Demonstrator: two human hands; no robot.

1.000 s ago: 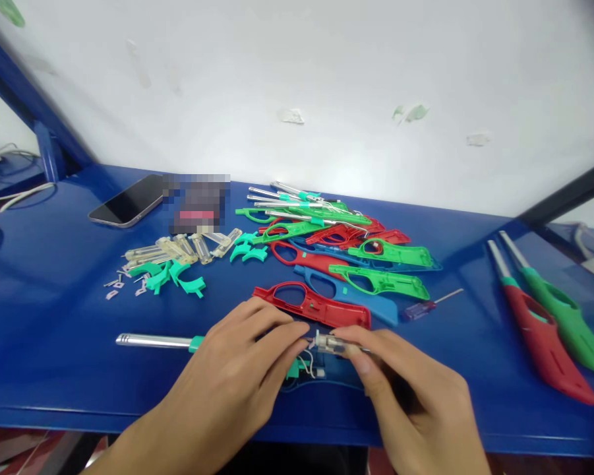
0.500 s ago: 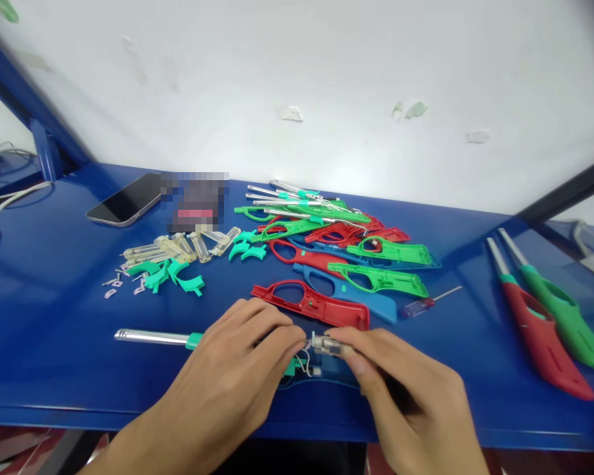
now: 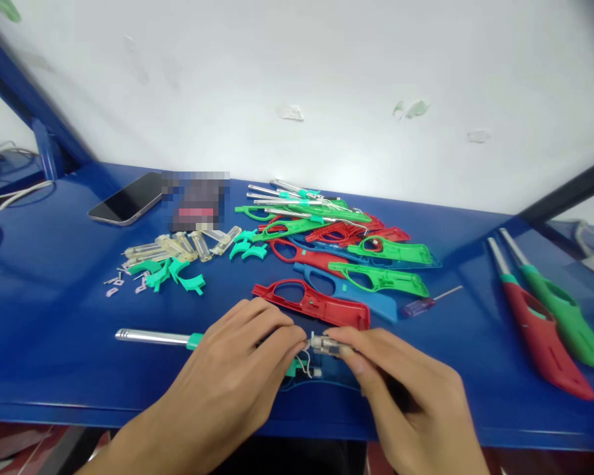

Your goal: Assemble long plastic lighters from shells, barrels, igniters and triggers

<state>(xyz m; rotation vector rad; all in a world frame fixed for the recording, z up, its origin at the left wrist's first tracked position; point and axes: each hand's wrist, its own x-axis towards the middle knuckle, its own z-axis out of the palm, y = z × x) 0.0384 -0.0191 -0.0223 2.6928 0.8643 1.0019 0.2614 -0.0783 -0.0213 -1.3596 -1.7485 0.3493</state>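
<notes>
My right hand (image 3: 410, 386) is closed, pinching a small clear fuel tank (image 3: 329, 345) with a pale valve end that points left. At that end are the fingertips of my left hand (image 3: 250, 359), closed in a pinch. A tiny pale bit shows there, too small to name. Beneath my hands lies a lighter half-shell (image 3: 336, 382) in translucent blue, mostly hidden. White wires (image 3: 306, 363) and a green trigger piece (image 3: 293, 368) show by it. A metal lighter tube (image 3: 153, 337) with a green collar sticks out left from under my left hand.
Red, green and blue lighter shells (image 3: 311, 307) are heaped beyond my hands, with metal tubes (image 3: 297, 214) behind. Clear tanks (image 3: 161, 249), green triggers (image 3: 165, 274) and tiny lilac clips (image 3: 112, 291) lie left, near a phone (image 3: 128, 199). Rightward are a screwdriver (image 3: 420, 306) and whole lighters (image 3: 538, 336).
Almost nothing differs. The right hand's fuel tank has shifted very slightly left at the left fingertips; both hands keep their pinch.
</notes>
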